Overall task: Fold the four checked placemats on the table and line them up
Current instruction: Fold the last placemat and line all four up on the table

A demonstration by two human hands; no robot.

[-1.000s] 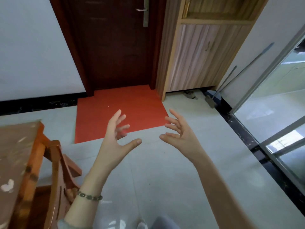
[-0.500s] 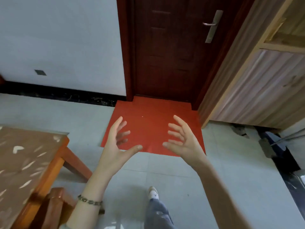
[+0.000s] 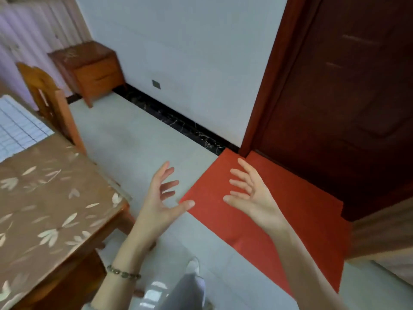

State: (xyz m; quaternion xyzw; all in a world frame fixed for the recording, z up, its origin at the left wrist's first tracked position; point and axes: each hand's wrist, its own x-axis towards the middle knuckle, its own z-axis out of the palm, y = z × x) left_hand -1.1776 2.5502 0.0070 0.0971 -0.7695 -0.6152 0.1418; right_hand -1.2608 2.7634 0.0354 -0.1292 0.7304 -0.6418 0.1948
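Note:
A corner of a white placemat with blue check lines (image 3: 15, 128) lies on the table (image 3: 51, 211) at the far left edge of the view; the rest of it is cut off. My left hand (image 3: 159, 202) and my right hand (image 3: 252, 195) are raised in front of me over the floor, right of the table, palms facing each other, fingers spread, holding nothing. A bead bracelet is on my left wrist. Both hands are well away from the placemat.
The table has a brown cover with pale leaf prints. A wooden chair (image 3: 51, 101) stands behind the table and a small wooden cabinet (image 3: 89, 68) against the white wall. A red floor mat (image 3: 279, 220) lies before a dark door (image 3: 348, 97). My leg and shoe (image 3: 192, 278) show below.
The view has swung left: the door and red mat slid to the right, the table fills more of the left, and the placemat, chair and cabinet came into view. My hands keep their spread pose.

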